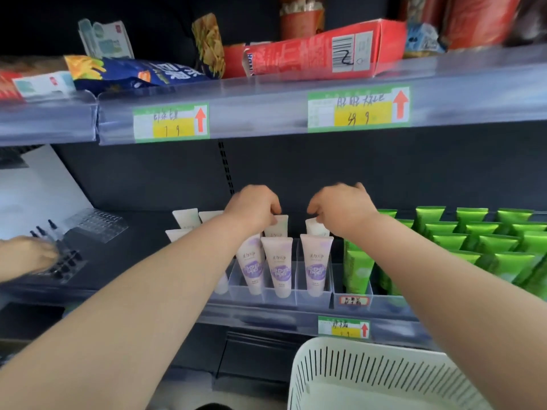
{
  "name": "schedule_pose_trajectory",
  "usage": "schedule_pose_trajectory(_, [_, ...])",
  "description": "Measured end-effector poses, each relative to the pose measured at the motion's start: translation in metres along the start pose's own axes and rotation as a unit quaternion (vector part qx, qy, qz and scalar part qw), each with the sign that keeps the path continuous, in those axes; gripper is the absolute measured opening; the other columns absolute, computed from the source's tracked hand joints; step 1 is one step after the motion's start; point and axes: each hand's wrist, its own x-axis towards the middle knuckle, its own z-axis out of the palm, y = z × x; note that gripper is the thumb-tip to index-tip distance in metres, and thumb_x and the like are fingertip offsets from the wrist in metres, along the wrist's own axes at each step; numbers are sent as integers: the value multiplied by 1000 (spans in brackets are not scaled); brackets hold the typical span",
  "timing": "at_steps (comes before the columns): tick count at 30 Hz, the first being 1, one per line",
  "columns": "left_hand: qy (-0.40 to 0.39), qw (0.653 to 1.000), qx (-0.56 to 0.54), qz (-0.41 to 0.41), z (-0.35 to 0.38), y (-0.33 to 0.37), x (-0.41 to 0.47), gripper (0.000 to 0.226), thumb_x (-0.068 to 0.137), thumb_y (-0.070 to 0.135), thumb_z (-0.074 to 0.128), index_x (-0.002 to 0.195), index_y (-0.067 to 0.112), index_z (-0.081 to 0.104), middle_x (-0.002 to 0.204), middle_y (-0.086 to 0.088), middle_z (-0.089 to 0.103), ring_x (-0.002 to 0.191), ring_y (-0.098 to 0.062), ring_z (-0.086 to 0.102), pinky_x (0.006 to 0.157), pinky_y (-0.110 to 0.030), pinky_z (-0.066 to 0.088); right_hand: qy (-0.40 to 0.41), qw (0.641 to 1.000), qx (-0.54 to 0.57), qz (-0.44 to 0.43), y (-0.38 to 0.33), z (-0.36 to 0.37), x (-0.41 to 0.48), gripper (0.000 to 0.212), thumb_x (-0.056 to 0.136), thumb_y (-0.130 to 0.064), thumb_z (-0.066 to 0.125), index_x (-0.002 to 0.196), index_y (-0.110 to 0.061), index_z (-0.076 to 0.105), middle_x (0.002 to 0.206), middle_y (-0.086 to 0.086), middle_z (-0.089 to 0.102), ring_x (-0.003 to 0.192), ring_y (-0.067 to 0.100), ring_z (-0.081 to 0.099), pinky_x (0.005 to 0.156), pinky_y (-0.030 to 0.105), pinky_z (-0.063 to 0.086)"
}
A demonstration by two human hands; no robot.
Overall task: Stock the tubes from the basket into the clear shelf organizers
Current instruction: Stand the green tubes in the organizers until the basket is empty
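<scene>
Pale pink tubes with purple labels (279,266) stand cap-down in the clear shelf organizers (313,297) on the middle shelf. My left hand (254,207) pinches the top of a tube (278,227) in the second row. My right hand (343,210) pinches the top of another tube (316,229) just to the right, also in the second row. Both tubes stand upright inside the organizer lanes. The white slotted basket (370,377) sits below at the lower right, and I see no tubes in its visible part.
Green tubes (479,247) fill the organizers to the right. More pale tubes (186,217) stand at the left. Another person's hand (26,255) rests on a clear divider at the far left. The upper shelf (266,113) with snack bags and a red box overhangs.
</scene>
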Motion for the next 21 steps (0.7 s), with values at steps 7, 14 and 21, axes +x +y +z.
schedule_pose_trajectory(7, [23, 1000, -2, 18, 9, 4, 20, 12, 85, 16, 68, 94, 22, 72, 97, 3, 68, 91, -19, 61, 80, -38, 51, -12, 1000, 1, 17, 1, 9, 13, 34, 87, -10, 53, 100, -37, 68, 100, -4, 67, 99, 21, 59, 103, 40, 26])
schedule_pose_trajectory(14, [8, 1000, -20, 18, 13, 2, 29, 10, 82, 18, 72, 92, 23, 71, 96, 4, 67, 90, -18, 61, 72, -32, 50, 14, 999, 4, 33, 4, 16, 12, 28, 89, -15, 54, 103, -37, 65, 97, -4, 67, 95, 22, 60, 101, 42, 30])
schedule_pose_trajectory(21, [41, 993, -111, 1, -5, -21, 15, 18, 82, 17, 73, 99, 20, 73, 100, 3, 70, 94, -15, 64, 86, -35, 52, 16, 1000, 20, 3, -13, 9, 12, 27, 90, -21, 53, 113, -31, 64, 108, -2, 66, 102, 23, 58, 87, 35, 39])
